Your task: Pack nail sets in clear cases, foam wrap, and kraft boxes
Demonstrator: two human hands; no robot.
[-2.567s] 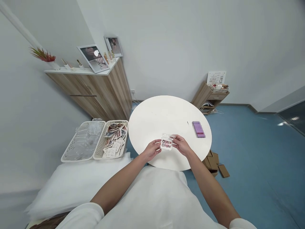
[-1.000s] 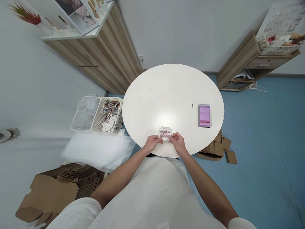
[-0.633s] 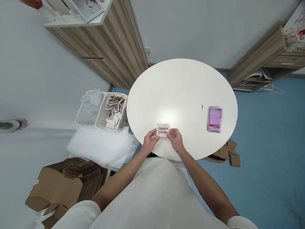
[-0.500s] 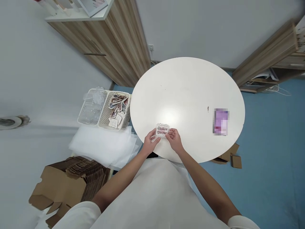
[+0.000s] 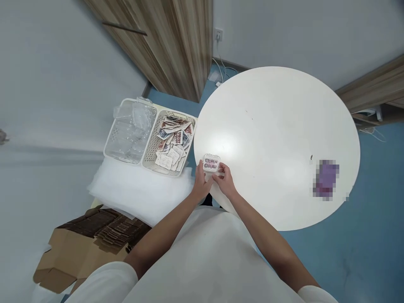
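A small clear plastic case (image 5: 211, 163) with two rows of reddish, patterned pieces inside is held between both hands, over the near left edge of the white round table (image 5: 277, 126). My left hand (image 5: 200, 184) grips its left side and near corner. On the right side, the fingers of my right hand (image 5: 225, 180) pinch the case's near right corner. The case looks closed. To the left, a white basket (image 5: 145, 158) holds many patterned cards (image 5: 172, 155), and beside it another white basket (image 5: 107, 147) holds clear plastic cases (image 5: 129, 134).
White sheets (image 5: 142, 185) lie in front of the baskets. Brown folded cardboard boxes (image 5: 75, 252) are stacked at the lower left. A blurred purple object (image 5: 327, 179) rests on the table's right part. A wooden cabinet (image 5: 170, 42) stands behind the baskets.
The view has turned left, so the table and purple object sit further right and the baskets look larger. Both hands still hold the case, which is now at the table's left near edge.
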